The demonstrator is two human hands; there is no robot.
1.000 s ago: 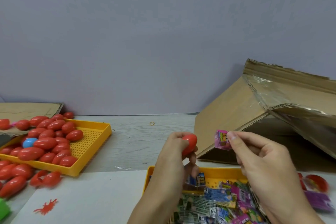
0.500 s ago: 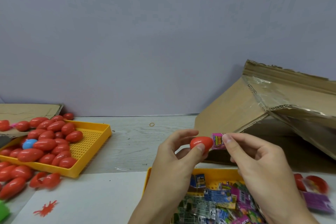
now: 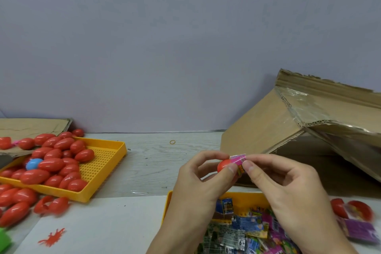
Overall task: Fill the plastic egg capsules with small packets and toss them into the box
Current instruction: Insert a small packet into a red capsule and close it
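Left hand [image 3: 198,179] grips the red egg capsule [image 3: 223,166], its mouth facing right. Right hand [image 3: 282,183] pinches the pink packet [image 3: 239,161], touching that mouth, so it wants pushing leftward

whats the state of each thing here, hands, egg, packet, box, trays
left hand: grips the red egg capsule
right hand: pinches the pink packet
red egg capsule: held, packet at its open end
pink packet: partly pushed in
cardboard box: tipped, opening faces the person
left yellow tray: piled with red capsules, one blue
near yellow tray: holds loose packets
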